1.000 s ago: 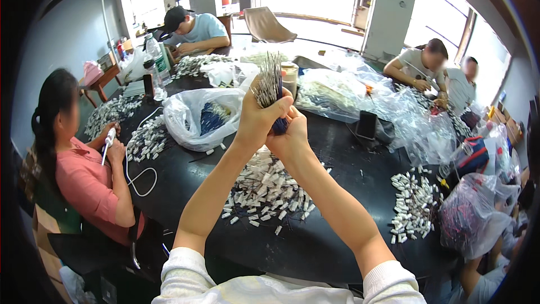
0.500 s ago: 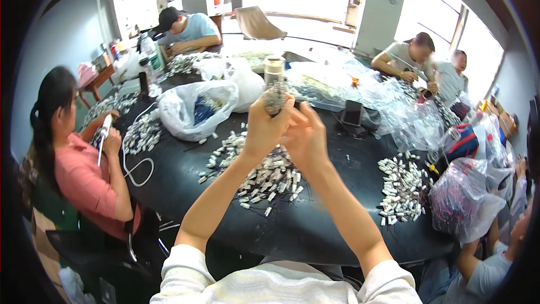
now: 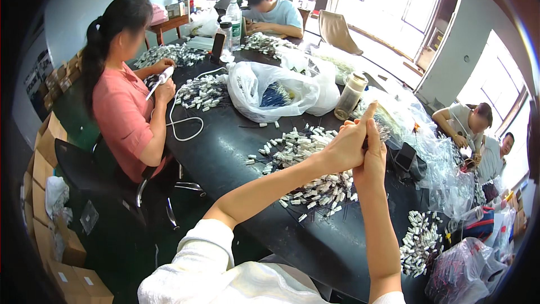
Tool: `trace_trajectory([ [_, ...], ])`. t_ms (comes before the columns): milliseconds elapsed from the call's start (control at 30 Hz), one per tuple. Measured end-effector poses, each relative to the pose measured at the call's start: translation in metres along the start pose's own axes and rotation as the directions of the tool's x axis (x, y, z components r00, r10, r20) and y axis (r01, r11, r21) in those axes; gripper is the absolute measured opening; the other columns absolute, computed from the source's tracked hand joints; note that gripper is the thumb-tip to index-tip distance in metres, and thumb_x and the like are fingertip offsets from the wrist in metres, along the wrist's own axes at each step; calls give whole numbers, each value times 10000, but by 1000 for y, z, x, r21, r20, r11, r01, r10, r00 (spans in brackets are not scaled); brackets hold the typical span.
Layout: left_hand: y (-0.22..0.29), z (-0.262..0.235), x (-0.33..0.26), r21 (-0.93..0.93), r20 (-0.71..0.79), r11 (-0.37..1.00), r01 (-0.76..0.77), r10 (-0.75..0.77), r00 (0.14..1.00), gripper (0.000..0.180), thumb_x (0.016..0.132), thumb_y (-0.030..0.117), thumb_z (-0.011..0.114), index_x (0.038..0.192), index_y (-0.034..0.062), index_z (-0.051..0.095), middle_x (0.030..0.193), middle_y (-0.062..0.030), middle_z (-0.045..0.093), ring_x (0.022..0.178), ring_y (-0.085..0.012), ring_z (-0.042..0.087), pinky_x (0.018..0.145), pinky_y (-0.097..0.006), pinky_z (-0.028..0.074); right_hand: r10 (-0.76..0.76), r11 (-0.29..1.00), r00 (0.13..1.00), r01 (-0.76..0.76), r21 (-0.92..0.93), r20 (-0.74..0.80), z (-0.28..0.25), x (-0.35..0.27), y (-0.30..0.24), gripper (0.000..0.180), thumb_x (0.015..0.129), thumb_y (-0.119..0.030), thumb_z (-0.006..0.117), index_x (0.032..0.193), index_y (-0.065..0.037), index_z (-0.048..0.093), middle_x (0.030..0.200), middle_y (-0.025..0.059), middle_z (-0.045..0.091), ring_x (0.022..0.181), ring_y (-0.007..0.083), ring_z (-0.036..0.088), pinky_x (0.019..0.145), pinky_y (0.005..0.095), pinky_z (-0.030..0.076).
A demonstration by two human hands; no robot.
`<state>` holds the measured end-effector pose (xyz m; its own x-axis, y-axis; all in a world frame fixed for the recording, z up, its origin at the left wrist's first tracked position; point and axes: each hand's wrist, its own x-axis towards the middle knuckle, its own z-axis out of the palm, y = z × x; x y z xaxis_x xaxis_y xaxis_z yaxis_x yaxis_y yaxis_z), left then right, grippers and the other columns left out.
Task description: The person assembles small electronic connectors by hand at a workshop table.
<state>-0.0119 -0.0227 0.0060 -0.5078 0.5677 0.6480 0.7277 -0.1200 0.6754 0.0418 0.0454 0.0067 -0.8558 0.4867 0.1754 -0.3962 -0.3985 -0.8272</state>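
My left hand (image 3: 346, 147) and my right hand (image 3: 370, 170) are pressed together above the far right of a big heap of small white connectors with dark wires (image 3: 315, 191). Between and behind their fingers shows a bristly grey bundle of thin strands (image 3: 383, 132); the hands hide most of it, so its exact kind cannot be made out. Both hands are closed around it, with a finger pointing up. Just beyond them a clear jar with a pale lid (image 3: 351, 97) stands on the black table (image 3: 225, 152).
A white plastic bag (image 3: 247, 93) with blue wires lies beyond the heap. A smaller connector pile (image 3: 419, 242) and a bulging clear bag (image 3: 467, 276) are at right. A co-worker in pink (image 3: 126, 118) holds a white tool at left; other people sit farther round the table.
The view has turned left, so the table and people appear shifted right. My hands have come closer together around the grey bundle, and my right hand's fingers have closed in.
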Motion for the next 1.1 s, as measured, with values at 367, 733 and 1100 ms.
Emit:
trace_trajectory([
  [367, -14, -28, 4, -364, 137, 931, 11, 42, 990, 877, 698, -32, 535, 1426, 105, 64, 932, -161, 578, 865, -244, 569, 855, -311, 408, 4, 992, 997, 5, 127, -72, 16, 33, -1, 250, 842, -247, 601, 823, -9, 530, 909, 146, 622, 721, 170, 606, 658, 292, 510],
  [733, -116, -174, -46, 688, -325, 580, 437, -293, 899, 560, 764, 189, 635, 1244, -16, 431, 1152, -222, 521, 1084, -360, 494, 924, -374, 396, -64, 817, 992, 112, -566, 105, 15, 133, 30, 324, 800, -253, 656, 609, -35, 513, 493, 46, 504, 343, 129, 447, 327, 276, 354],
  [1100, -242, -206, -66, 485, -527, 759, 436, -145, 838, 985, 657, 381, 755, 1332, -86, 211, 1278, -314, 376, 1181, -394, 409, 983, -408, 329, 71, 59, 984, 161, -985, 165, 35, 182, 104, 433, 626, -342, 725, 706, 71, 626, 779, 250, 630, 764, 324, 642, 691, 404, 501],
])
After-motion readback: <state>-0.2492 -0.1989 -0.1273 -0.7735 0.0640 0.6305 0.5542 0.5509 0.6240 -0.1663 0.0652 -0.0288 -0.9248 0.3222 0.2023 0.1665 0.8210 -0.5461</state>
